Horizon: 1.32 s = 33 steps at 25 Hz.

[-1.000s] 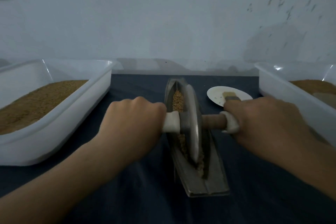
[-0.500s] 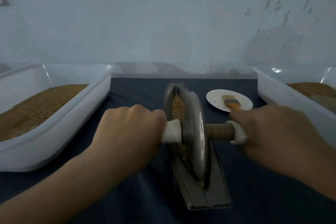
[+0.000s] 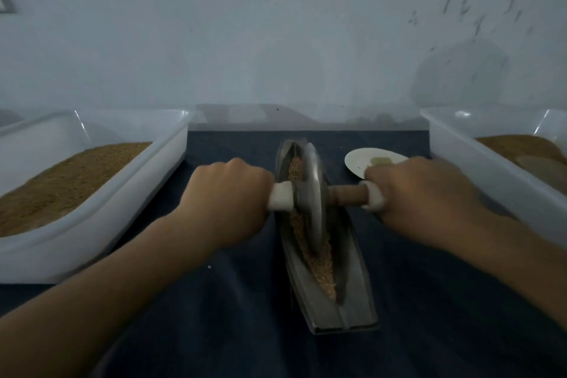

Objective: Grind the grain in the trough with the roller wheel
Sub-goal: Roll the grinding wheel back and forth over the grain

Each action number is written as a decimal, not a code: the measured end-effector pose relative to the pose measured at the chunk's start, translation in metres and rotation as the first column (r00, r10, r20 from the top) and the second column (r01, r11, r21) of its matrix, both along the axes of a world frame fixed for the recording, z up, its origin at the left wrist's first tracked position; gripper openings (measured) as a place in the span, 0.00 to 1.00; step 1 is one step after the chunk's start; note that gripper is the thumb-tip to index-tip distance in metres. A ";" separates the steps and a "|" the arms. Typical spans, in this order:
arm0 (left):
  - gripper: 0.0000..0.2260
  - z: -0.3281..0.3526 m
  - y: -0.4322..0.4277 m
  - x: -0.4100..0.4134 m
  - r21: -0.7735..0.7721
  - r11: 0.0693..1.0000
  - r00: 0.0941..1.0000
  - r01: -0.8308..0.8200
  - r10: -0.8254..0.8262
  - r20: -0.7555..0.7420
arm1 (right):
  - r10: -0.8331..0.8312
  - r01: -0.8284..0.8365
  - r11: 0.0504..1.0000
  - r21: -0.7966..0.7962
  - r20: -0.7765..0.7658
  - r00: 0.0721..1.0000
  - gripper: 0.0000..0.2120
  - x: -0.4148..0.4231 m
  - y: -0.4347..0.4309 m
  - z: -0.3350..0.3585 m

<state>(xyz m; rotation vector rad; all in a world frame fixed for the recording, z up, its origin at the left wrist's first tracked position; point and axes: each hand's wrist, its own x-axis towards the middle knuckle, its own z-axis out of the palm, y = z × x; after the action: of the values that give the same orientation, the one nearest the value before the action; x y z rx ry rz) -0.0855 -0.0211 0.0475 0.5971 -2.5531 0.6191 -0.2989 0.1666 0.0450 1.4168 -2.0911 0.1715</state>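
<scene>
The roller wheel (image 3: 313, 199) has rolled back up the trough (image 3: 352, 301) since a moment ago, leaving its near tip for the far half. That has uncovered a strip of cracked tan grain (image 3: 322, 267), still coarse, so I'd say more passes are needed. The left hand (image 3: 227, 202) and right hand (image 3: 420, 196) have their fingers wrapped tight round the white-capped wooden axle (image 3: 348, 196).

The wheel is a thin, dull metal disc standing in the groove of the boat-shaped trough. A white plastic tub (image 3: 129, 218) of brown meal sits left of the trough and a second tub (image 3: 491, 181) right. A pale plate (image 3: 357, 161) lies beside its far end on the dark tabletop (image 3: 233, 316).
</scene>
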 end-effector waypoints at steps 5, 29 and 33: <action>0.18 -0.001 0.004 0.009 -0.060 0.998 1.000 -0.005 0.004 -0.012 | 0.016 -0.019 0.999 -0.041 -0.061 0.998 0.10 0.000 0.008 -0.001; 0.16 0.002 0.021 0.011 0.010 1.000 0.999 -0.013 0.013 -0.031 | 0.024 -0.024 1.000 0.016 -0.009 1.000 0.07 0.010 0.015 0.000; 0.21 0.004 0.017 0.018 0.006 1.000 0.999 0.024 -0.024 -0.034 | 0.058 -0.061 0.997 -0.051 -0.062 0.996 0.11 0.012 0.023 0.005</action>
<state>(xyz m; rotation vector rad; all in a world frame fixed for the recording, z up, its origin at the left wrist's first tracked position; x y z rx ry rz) -0.0674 -0.0042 0.0512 0.5737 -2.5283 0.5878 -0.2872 0.1891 0.0496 1.4356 -1.9827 0.2041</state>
